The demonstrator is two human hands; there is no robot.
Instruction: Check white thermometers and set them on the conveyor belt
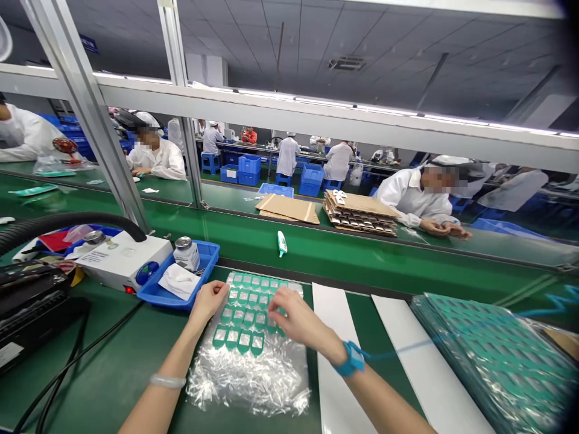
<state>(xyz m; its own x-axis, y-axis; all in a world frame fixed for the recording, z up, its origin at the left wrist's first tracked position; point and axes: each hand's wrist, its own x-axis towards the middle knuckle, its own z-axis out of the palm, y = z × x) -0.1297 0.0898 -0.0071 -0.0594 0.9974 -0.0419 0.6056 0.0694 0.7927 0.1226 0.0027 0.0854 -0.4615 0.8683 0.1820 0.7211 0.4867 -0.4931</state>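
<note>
In front of me lies a clear plastic sheet (253,383), crinkled and shiny at its near end. Rows of small green pieces (245,340) with pale square middles sit on it; the nearest row stops short of the right side. At the sheet's far left edge, my left hand (211,300) has its fingers pinched together on the plastic. Over the right part of the rows is my right hand (292,313), fingers curled in toward the thumb and hiding some pieces. Whatever is between those fingertips is too small to make out. A blue wrist strap (350,360) circles my right wrist.
A blue tray (210,265) holds a jar and white cloth beside a white box (126,256). White strips (339,337) lie right of the sheet, then a stack of plastic-covered green sheets (497,349). A white-and-teal tube (281,243) rests on the green belt. Co-workers sit opposite.
</note>
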